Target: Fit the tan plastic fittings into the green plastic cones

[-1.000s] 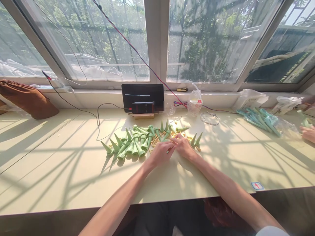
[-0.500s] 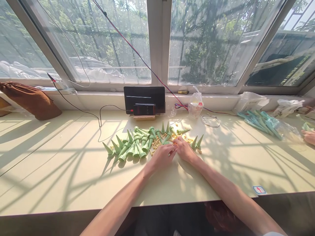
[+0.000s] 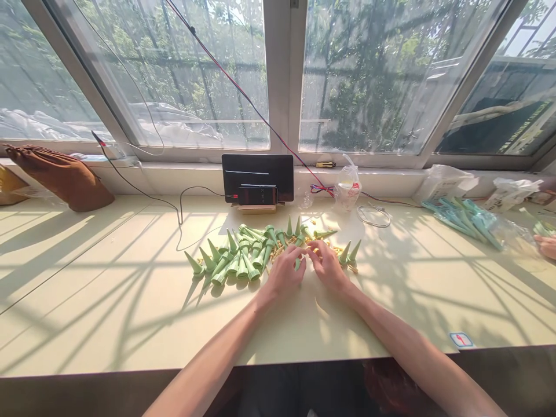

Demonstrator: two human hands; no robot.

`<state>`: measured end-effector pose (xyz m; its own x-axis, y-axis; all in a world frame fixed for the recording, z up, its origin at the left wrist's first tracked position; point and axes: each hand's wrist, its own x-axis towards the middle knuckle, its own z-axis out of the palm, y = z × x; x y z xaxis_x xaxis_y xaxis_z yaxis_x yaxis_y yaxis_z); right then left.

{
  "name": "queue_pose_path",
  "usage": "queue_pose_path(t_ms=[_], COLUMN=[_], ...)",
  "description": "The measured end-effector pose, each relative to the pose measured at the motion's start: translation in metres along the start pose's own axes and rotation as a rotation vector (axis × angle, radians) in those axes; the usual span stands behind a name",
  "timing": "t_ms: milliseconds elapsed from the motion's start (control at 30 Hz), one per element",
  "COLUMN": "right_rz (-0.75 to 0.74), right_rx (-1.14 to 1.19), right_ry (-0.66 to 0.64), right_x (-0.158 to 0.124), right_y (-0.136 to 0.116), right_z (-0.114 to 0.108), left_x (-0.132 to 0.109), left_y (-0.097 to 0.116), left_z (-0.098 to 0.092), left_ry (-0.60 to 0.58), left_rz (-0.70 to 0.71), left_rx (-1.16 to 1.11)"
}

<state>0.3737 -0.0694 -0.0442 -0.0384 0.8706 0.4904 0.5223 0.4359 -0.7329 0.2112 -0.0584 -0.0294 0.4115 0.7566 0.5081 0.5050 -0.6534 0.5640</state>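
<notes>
My left hand is curled round a green plastic cone, of which only a small part shows between the fingers. Close beside it, my right hand has its thumb and fingers bent together near the left fingertips; whatever they pinch is too small or hidden to make out. To the left lies a heap of green cone-shaped spikes, some on their sides and some standing point up. Small tan pegs are scattered behind and around both hands. Two upright green cones stand right of my right hand.
At the back, a tablet and a phone lean on a stand. A bagged cup and a coiled cable are to their right. Blue-green strips and another person's hand are far right. A brown pouch sits left.
My hands have drawn slightly apart at the fingertips, and more of the green cone shows in my left hand. The whole view has shifted a little.
</notes>
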Motion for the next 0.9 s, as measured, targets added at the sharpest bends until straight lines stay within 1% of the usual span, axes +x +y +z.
queue_pose_path(t_ms=[267,500,900], right_rz=[-0.018,0.022,0.084], right_rx=[0.037,0.08,0.109], right_ry=[-0.001,0.031,0.067], right_x=[-0.0012,-0.0015,-0.002], right_y=[-0.0096,-0.0077,-0.0041], right_z=[-0.0017,-0.0014,0.0009], left_x=[-0.0013,-0.0001,-0.0002], left_y=[-0.0023,-0.0024,-0.0014], left_z=[0.0017,0.0016,0.0019], left_ry=[-0.027,-0.037,0.006], left_rz=[-0.016,-0.028,-0.044], left_rx=[-0.004,-0.014,-0.054])
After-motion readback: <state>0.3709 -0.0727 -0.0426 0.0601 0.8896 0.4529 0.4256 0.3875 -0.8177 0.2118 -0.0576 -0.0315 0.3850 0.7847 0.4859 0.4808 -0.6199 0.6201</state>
